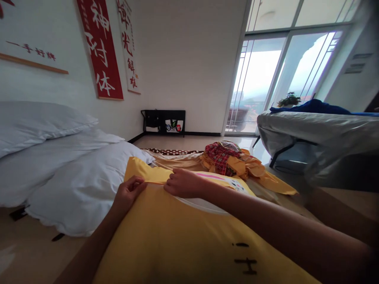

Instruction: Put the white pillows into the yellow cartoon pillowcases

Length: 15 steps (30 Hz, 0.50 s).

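Observation:
A yellow pillowcase (pixel 166 236) with dark printed letters lies in front of me, looking filled out. My left hand (pixel 130 192) pinches its far edge near the left corner. A little to the right, my right hand (pixel 182 183) is closed on the same edge, fingers curled over the cloth. Below my right forearm, a strip of white (pixel 204 204) shows beside the yellow fabric; whether it is a pillow inside or a print I cannot tell. Beyond my right wrist, a flap of the case carries a pink and white printed figure.
White pillows (pixel 79 185) are stacked at the left. A heap of yellow and red plaid cloth (pixel 225 157) lies ahead on spread fabric. On the right stands a plastic-covered table (pixel 319 124) with blue cloth. A black rack (pixel 162 120) is against the far wall.

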{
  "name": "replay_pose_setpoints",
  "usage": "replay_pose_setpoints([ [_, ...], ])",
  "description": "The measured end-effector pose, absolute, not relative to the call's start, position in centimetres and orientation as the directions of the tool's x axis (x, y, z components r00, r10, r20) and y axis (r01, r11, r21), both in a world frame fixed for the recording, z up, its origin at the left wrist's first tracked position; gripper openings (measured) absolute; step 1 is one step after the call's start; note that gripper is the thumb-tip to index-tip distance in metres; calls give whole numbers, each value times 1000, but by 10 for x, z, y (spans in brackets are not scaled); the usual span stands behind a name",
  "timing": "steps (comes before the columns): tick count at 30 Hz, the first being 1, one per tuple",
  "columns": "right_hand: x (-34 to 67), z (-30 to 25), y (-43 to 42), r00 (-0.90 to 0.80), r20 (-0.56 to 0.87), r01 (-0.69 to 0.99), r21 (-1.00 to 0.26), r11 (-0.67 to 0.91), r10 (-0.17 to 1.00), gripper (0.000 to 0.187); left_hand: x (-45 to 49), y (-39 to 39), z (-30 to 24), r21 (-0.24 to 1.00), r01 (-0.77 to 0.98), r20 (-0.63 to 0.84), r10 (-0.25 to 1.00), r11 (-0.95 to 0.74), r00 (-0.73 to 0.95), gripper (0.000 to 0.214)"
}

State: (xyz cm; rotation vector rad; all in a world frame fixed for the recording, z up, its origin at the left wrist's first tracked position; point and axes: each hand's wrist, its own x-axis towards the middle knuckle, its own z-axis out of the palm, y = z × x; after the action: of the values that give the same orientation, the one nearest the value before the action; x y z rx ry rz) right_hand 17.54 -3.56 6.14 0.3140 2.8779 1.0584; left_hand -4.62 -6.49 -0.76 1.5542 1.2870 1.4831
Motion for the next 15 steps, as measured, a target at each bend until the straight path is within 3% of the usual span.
replay_pose_setpoints([
  [4,188,70,-46,-968,5,195,636,747,249,21,-48,-69,0,917,224,360,927,-330,-107,38],
  [8,197,82,-53,-951,6,243,634,734,310,21,-47,-67,1,838,415,349,932,-356,95,34],
  [10,195,85,-53,-953,-19,217,650,728,301,23,-40,-65,4,675,595,404,893,-437,198,30],
  [12,191,86,-51,-964,-37,173,667,725,264,26,-26,-64,8,435,715,488,810,-548,325,29],
  [15,185,82,-49,-979,-37,121,690,714,201,28,-4,-61,18,182,737,412,731,-651,544,25],
])
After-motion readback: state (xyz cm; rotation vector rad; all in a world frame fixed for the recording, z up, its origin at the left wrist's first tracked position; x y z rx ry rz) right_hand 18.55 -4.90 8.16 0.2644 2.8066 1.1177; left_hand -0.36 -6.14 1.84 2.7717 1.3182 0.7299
